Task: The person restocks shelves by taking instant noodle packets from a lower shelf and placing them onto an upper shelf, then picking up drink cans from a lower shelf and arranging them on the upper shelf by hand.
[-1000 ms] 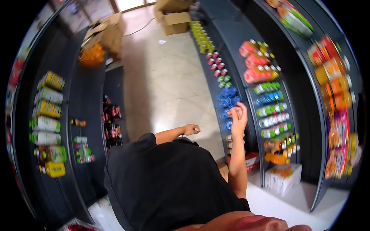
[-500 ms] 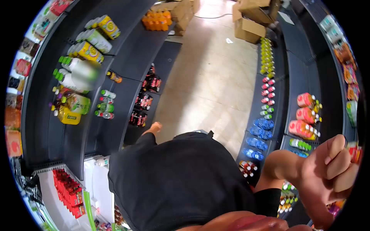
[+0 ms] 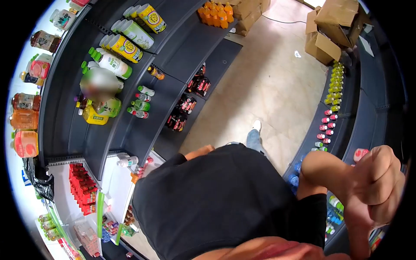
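Observation:
At the right, close to the camera, my right hand [image 3: 377, 186] is raised with its fingers curled into a fist, and no object shows in it. It is in front of the right-hand shelves. My left hand [image 3: 201, 151] is low beside the black shirt [image 3: 225, 199]; its fingers are mostly hidden. The nearest goods to it are dark bottle packs [image 3: 177, 119] on the lowest left shelf. White bottles with green caps [image 3: 113, 65], tall yellow cans [image 3: 125, 48] and a yellow jug [image 3: 93, 116] stand higher on the left.
A tiled aisle floor [image 3: 234, 104] runs between the shelf rows. Open cardboard boxes [image 3: 325, 45] and orange bottles [image 3: 216, 16] are at the far end. Red packets [image 3: 82, 190] fill a white shelf at lower left. Small yellow-green bottles [image 3: 336, 82] line the right shelf.
The view has turned toward the left shelves, which now appear larger. My right hand has come up close to the camera and its fingers have curled. A foot now shows on the floor.

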Demonstrator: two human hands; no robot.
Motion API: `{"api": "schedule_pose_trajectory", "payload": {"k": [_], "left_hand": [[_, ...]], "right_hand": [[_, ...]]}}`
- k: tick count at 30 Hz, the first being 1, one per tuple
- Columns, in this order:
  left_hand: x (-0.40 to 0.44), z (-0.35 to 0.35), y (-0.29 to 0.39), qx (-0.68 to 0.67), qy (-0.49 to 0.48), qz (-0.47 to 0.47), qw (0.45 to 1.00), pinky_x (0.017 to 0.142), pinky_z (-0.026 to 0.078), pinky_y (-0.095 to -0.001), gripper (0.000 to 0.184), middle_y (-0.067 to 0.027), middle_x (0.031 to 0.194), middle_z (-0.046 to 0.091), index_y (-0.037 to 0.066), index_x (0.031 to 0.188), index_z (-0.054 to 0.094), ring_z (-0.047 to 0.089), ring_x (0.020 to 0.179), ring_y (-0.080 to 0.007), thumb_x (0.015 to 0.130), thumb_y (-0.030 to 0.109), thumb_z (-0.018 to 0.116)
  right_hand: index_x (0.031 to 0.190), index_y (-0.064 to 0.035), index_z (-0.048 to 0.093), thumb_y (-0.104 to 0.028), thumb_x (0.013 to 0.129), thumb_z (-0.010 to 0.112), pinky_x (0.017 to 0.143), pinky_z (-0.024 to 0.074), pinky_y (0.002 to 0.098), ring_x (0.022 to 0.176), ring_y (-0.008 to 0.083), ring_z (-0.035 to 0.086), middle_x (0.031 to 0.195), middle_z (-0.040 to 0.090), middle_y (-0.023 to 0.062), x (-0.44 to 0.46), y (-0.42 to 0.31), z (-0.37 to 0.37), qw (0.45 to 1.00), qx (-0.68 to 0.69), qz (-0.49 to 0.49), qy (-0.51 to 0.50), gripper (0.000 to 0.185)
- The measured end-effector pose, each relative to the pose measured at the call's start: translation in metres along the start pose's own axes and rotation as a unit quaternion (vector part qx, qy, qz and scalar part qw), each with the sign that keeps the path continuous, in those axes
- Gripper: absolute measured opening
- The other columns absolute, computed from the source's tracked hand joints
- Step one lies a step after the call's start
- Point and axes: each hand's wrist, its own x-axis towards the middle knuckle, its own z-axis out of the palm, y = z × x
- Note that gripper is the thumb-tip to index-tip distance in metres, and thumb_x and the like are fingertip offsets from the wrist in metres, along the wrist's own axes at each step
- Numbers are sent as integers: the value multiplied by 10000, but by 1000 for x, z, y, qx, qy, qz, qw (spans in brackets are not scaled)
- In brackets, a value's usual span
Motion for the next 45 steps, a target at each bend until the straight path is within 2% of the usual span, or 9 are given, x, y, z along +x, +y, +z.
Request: {"api": "schedule_pose_trajectory", "payload": {"k": [5,17,26,28,30,34,37,41,45], "left_hand": [[77,-107,28,-47,98,8,994,990,530,-417,421,-151,1154,742,148,1172,751,690,1106,-336,866,405,616],[121,-319,191,-226,253,156,928,890,539,-394,354,-137,1047,749,128,1173,712,708,981,-281,887,334,675],[110,-366,85,-318,292,65,900,950,526,-427,344,-159,1108,733,119,1177,711,687,1073,-313,881,289,664],[98,-398,76,-339,397,88,848,862,548,-431,330,-127,1005,740,105,1171,706,708,951,-280,888,269,660],[78,-440,78,-356,439,67,822,832,541,-387,296,-110,1024,729,85,1158,696,700,933,-256,905,229,644],[8,-539,120,-384,613,92,684,804,526,-324,261,-86,1018,690,71,1163,673,690,934,-237,906,102,642],[-22,-601,140,-354,776,116,509,833,516,-322,363,-96,1064,652,71,1234,636,670,993,-233,876,22,670],[-40,-663,134,-322,840,76,430,1060,423,-431,719,-207,1429,451,22,1476,398,480,1315,-370,843,70,736],[-13,-706,103,-321,856,-16,405,1133,367,-488,1012,-267,1515,339,-13,1577,178,405,1366,-454,807,148,814]], "right_hand": [[555,-190,198,-5,739,831,523,122,277,473,61,154,525,226,-103,24,21,-69,989,-105,49,-90,684],[668,-251,301,-329,691,854,551,138,296,484,49,189,560,241,-109,119,221,-97,959,277,48,-41,559],[753,-298,378,-572,655,871,572,150,309,492,40,215,587,252,-114,186,404,-6,864,486,95,-94,573],[1198,-401,453,-499,811,783,512,240,325,508,89,284,659,332,-82,202,421,27,859,474,132,-141,518],[1323,-429,504,-502,863,747,515,271,329,540,110,313,708,367,-73,211,447,50,859,469,127,-164,525],[934,-335,556,-663,763,779,648,215,316,635,93,295,755,348,-99,206,517,65,878,451,70,-145,432],[999,-168,630,-393,806,740,639,317,282,662,90,389,791,466,-54,186,588,90,915,364,139,-106,316],[1084,-25,707,-62,848,727,639,406,197,718,36,492,791,573,-26,130,694,181,914,198,277,-220,240],[1269,-58,620,-182,788,847,857,508,364,1068,266,626,1135,618,123,59,786,261,936,30,192,-292,546]]}}
